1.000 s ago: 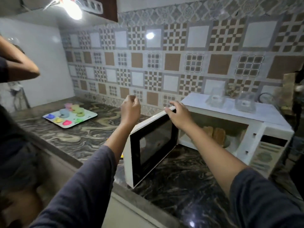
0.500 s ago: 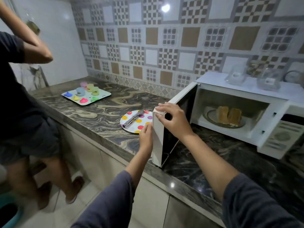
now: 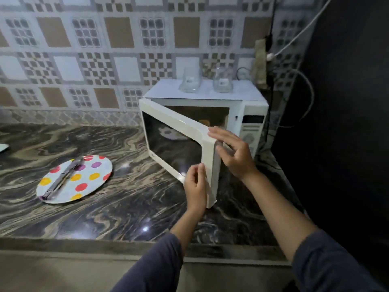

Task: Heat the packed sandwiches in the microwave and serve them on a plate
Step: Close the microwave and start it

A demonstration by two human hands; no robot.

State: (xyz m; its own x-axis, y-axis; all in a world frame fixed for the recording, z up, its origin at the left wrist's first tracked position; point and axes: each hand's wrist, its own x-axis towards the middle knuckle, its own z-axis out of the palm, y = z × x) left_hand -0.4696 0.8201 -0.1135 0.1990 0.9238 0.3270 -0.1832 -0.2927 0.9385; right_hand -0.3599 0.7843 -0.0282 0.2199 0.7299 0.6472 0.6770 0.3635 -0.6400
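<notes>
The microwave [image 3: 242, 100] stood on the marble counter [image 3: 130, 207] against the tiled wall [image 3: 84, 60], its door [image 3: 179, 148] swung partway out from a hinge on the left. The right hand [image 3: 233, 153] lay against the door's free edge near the top corner, fingers spread and flat on the white frame rather than closed around it. The left hand [image 3: 195, 187] was lower on the same edge, thumb and fingers loosely curled beside the frame; whether it pinched the edge or only touched it could not be told. The two hands were close together, one above the other, and neither held anything loose. Through the gap above the door a brown patch showed inside the cavity, likely a sandwich [image 3: 203, 122], though too little was visible to be sure. A pale shape showed in the door's dark glass. Two clear containers [image 3: 223, 83] sat on top of the oven. Well to the left on the counter lay a dotted plate [image 3: 90, 175] with metal tongs [image 3: 63, 179] resting across it. Cables [image 3: 294, 39] hung in the dark corner to the right. Both forearms wore dark grey sleeves [image 3: 328, 264].
</notes>
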